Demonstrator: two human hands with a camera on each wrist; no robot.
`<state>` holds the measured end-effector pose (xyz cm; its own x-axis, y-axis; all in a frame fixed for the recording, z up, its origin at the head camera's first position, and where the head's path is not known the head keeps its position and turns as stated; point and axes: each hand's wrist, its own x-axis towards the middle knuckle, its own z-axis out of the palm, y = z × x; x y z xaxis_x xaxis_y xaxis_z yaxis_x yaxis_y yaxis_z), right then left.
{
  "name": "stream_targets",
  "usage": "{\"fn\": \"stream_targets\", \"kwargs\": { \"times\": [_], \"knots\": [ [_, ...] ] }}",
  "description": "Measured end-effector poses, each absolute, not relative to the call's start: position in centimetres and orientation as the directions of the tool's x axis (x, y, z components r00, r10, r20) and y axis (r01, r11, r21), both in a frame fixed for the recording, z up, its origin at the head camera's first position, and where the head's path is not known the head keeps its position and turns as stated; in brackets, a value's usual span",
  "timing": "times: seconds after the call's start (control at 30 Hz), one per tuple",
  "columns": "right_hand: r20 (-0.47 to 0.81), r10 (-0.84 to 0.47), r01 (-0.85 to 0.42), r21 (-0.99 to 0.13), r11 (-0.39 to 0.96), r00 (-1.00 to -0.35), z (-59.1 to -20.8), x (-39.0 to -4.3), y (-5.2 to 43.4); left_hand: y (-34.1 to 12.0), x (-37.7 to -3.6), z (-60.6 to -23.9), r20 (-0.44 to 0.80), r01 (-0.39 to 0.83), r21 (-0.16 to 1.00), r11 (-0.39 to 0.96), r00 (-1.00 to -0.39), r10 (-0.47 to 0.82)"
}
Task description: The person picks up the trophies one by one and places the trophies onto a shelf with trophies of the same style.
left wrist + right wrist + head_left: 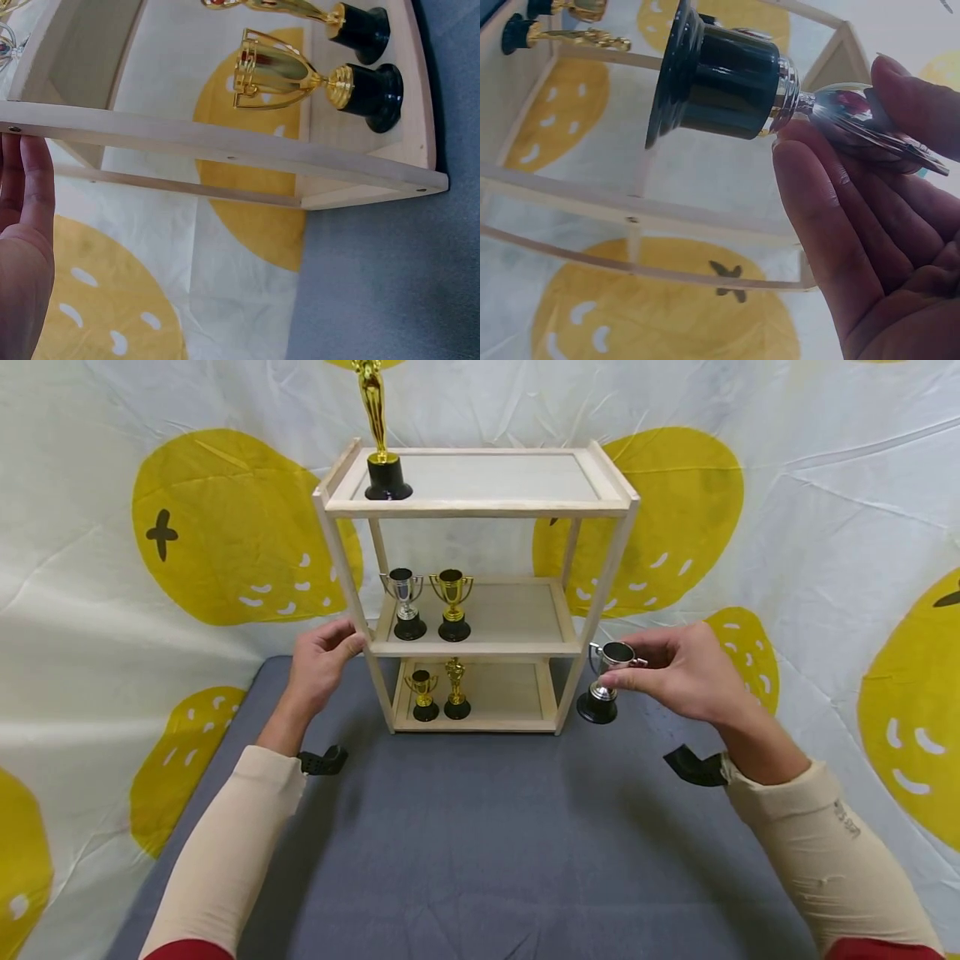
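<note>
In the head view my right hand [693, 677] holds a small silver trophy cup [598, 707] with a black base, slightly tilted, just right of the wooden shelf [480, 512]. The right wrist view shows thumb and fingers round its silver bowl and stem, the black base [731, 82] pointing away from the palm. My left hand [318, 660] grips the shelf's left side at middle-tier height, its fingertips partly hidden by the post. On that tier stand another silver cup [406, 589] and a gold cup [452, 592], side by side at the left.
A tall gold figure trophy [386, 477] stands on the top tier's left end. A small gold cup [424, 693] and a gold figurine trophy [456, 693] occupy the bottom tier. The shelf stands on a grey cloth-covered table [465, 843] before a yellow-patterned curtain [247, 527].
</note>
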<state>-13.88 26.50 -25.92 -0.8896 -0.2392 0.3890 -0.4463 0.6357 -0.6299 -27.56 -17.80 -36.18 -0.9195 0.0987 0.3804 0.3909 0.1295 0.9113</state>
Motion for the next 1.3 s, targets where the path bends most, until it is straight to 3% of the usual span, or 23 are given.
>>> {"fn": "stream_targets", "kwargs": {
  "times": [1.3],
  "knots": [
    [0.448, -0.289, -0.533, -0.693, 0.485, -0.846, -16.8, -15.9, 22.6, -17.9, -27.6, -36.3, 0.406, 0.415, 0.902, 0.114, -0.909, 0.1]
  ]
}}
